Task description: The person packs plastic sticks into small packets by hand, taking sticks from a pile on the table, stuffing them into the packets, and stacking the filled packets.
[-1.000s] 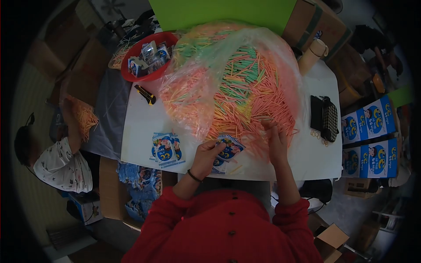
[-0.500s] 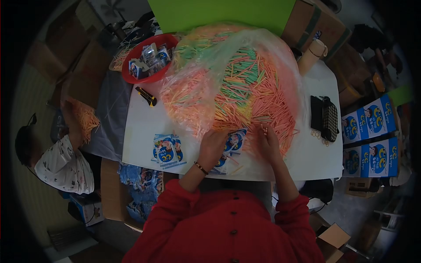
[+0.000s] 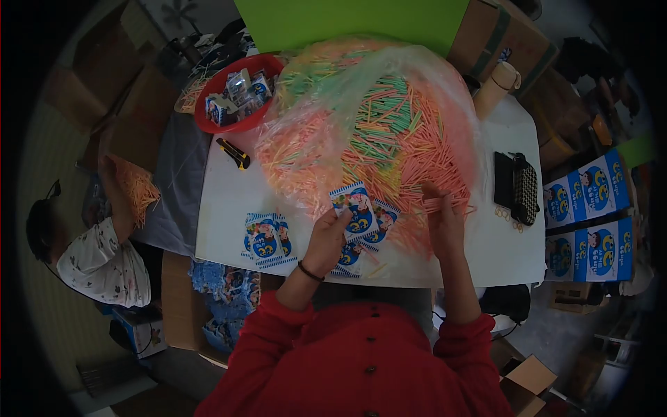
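Note:
My left hand (image 3: 325,243) pinches a blue and white printed packet (image 3: 356,208) by its lower left part. More such packets (image 3: 382,222) lie under and beside it near the table's front edge. My right hand (image 3: 445,221) is at the lower right of a heap of pink, green and yellow sticks (image 3: 382,132), its fingers bent over the pink ones; whether it grips any is too small to tell. A clear plastic bag (image 3: 306,139) partly covers the heap. To the left lies a stack of printed packets (image 3: 265,238).
A red bowl (image 3: 208,115) of packets and a yellow-black cutter (image 3: 233,153) are at the table's left. A beige bottle (image 3: 497,89), dark pouch (image 3: 524,189) and printed boxes (image 3: 587,219) are at the right. Another person (image 3: 104,264) works at the far left.
Both hands were close together half a second ago and are now apart. My left hand has raised a packet above the others, and my right hand has moved right onto the pink sticks.

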Action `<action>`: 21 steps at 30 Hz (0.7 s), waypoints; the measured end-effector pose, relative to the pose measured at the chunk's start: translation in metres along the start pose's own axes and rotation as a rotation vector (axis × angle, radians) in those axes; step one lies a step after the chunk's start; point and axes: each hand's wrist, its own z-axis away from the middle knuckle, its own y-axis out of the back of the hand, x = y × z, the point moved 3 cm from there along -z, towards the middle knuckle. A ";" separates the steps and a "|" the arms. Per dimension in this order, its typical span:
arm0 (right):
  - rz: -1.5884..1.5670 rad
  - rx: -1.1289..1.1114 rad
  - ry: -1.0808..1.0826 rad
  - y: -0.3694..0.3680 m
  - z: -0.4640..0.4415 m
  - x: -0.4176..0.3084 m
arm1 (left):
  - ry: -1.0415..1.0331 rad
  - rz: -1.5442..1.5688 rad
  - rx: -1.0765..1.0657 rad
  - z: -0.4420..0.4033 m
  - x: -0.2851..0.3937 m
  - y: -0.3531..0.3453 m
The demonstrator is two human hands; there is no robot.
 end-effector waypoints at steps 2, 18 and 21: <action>-0.073 -0.077 -0.035 -0.016 0.009 -0.007 | 0.050 -0.080 -0.017 0.004 -0.011 0.005; 0.008 -0.627 0.048 -0.081 0.040 -0.026 | -0.025 -0.582 -0.229 0.023 -0.013 0.016; 0.018 -0.634 0.050 -0.081 0.041 -0.025 | -0.015 -0.722 -0.267 0.021 -0.008 0.021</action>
